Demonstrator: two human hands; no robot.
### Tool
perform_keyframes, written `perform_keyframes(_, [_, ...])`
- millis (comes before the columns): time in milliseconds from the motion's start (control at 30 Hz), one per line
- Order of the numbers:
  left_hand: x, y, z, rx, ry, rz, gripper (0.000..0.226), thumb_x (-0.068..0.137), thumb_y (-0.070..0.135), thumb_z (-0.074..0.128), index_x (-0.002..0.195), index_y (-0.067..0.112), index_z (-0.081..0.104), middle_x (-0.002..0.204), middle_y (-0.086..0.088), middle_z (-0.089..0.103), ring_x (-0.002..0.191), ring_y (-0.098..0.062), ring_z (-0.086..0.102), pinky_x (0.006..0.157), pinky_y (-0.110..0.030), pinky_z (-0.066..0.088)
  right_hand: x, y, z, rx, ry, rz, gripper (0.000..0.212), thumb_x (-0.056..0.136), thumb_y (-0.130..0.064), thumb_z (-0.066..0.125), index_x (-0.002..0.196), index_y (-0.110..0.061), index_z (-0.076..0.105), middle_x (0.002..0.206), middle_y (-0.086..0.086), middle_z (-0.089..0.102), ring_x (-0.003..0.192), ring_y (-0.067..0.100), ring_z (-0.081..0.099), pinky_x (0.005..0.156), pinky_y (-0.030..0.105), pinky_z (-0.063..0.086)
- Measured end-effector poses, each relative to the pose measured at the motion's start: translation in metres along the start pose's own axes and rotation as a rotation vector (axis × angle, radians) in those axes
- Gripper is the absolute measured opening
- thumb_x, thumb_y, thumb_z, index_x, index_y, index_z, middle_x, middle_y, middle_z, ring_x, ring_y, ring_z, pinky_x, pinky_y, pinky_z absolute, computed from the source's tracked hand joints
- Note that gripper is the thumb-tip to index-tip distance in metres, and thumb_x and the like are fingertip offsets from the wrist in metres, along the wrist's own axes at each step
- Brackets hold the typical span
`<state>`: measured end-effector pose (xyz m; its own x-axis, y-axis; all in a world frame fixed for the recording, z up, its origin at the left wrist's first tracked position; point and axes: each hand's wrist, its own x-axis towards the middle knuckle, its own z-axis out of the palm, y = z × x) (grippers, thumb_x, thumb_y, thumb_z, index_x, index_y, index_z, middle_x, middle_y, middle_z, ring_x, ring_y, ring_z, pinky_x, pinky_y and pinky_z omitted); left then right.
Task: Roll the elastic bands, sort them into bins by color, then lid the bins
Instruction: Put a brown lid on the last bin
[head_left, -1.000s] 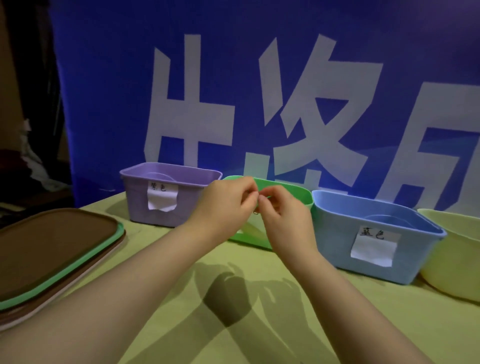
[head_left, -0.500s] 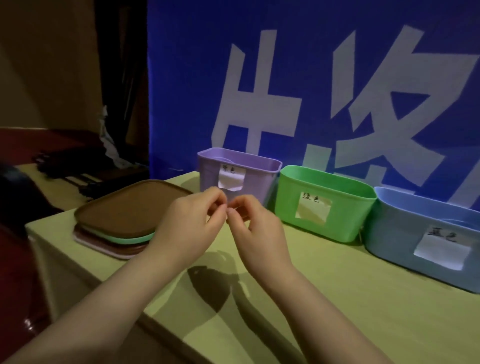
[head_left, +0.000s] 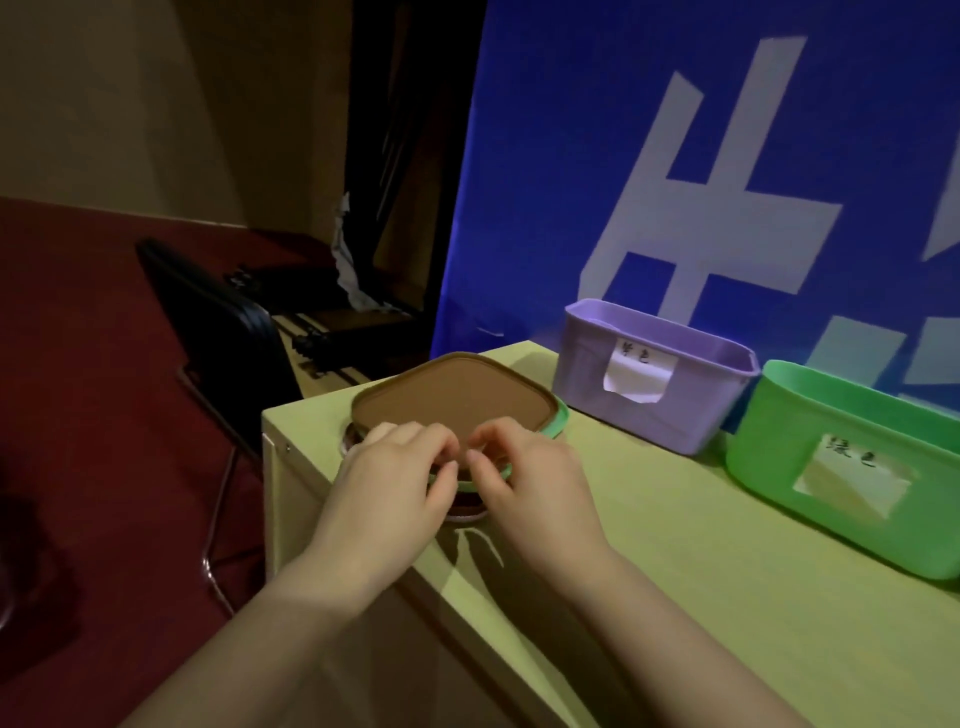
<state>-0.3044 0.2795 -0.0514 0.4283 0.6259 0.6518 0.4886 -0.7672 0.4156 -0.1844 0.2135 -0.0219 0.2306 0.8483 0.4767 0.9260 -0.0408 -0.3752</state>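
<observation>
Tabletop (head_left: 727, 597); curled fingers (head_left: 415, 441) tip to tip

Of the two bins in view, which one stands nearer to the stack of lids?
The purple bin: it stands just right of the stack of lids, while the green bin is farther right, beyond the purple one.

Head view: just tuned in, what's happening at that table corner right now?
A person's left hand and right hand are close together over the near edge of the lid stack at the left corner of the table. The fingers are curled and the tips almost meet. What they pinch, if anything, can't be told. The purple bin and the green bin stand to the right, both without lids.
</observation>
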Motion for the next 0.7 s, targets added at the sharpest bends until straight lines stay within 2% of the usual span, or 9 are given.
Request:
perform_keyframes(167, [-0.003,-0.029,0.008,0.028,-0.013,-0.024,0.019,0.085,0.020,0.061,0.103,0.019,0.066,0.099,0.006,0.062,0.099,-0.014,0.050,0.086,-0.035,0.047,0.013,-0.004,0.021,-0.035,-0.070,0.011,0.015,0.091,-0.035,0.051,0.101,-0.031,0.061,0.098,-0.010,0.065,0.095,0.011,0.054,0.094,0.034,0.037])
perform_keyframes(233, [-0.003,-0.037,0.012,0.045,-0.017,-0.024,0.024,0.083,0.020,0.064,0.107,0.018,0.066,0.102,0.006,0.063,0.103,-0.017,0.051,0.087,-0.038,0.048,0.015,-0.003,0.026,-0.067,-0.093,-0.008,0.018,0.091,-0.037,0.050,0.101,-0.031,0.063,0.099,-0.011,0.063,0.097,0.011,0.052,0.093,0.033,0.033])
perform_keyframes(400, [0.000,-0.047,0.015,0.087,-0.022,0.015,0.019,0.074,0.020,0.075,0.091,0.019,0.069,0.091,0.008,0.065,0.100,-0.022,0.055,0.078,-0.046,0.051,0.017,0.000,0.029,-0.139,-0.098,-0.087,0.021,0.089,-0.043,0.053,0.099,-0.030,0.066,0.099,-0.010,0.062,0.099,0.012,0.051,0.090,0.031,0.026])
perform_keyframes(500, [0.002,-0.047,0.014,0.074,-0.010,0.040,0.026,0.068,0.023,0.079,0.091,0.021,0.068,0.091,0.008,0.064,0.104,-0.021,0.051,0.082,-0.045,0.049,0.015,0.000,0.028,-0.168,-0.041,-0.138,0.014,0.088,-0.035,0.057,0.091,-0.025,0.066,0.090,-0.008,0.063,0.090,0.016,0.054,0.088,0.034,0.033])
perform_keyframes(600, [0.007,-0.044,0.009,0.090,0.056,0.051,0.042,0.067,0.024,0.079,0.106,0.021,0.063,0.106,0.003,0.062,0.112,-0.020,0.047,0.091,-0.044,0.042,0.012,-0.001,0.024,-0.213,0.111,-0.162,0.014,0.084,-0.030,0.051,0.082,-0.022,0.062,0.079,-0.006,0.060,0.075,0.017,0.056,0.078,0.033,0.043])
perform_keyframes(700, [0.016,-0.038,-0.002,0.031,0.121,-0.031,0.070,0.070,0.018,0.077,0.133,0.020,0.046,0.135,-0.007,0.048,0.127,-0.028,0.039,0.102,-0.048,0.033,0.006,-0.001,0.008,-0.105,0.186,-0.146,0.011,0.086,-0.024,0.049,0.086,-0.020,0.058,0.085,-0.005,0.058,0.081,0.017,0.053,0.083,0.033,0.041])
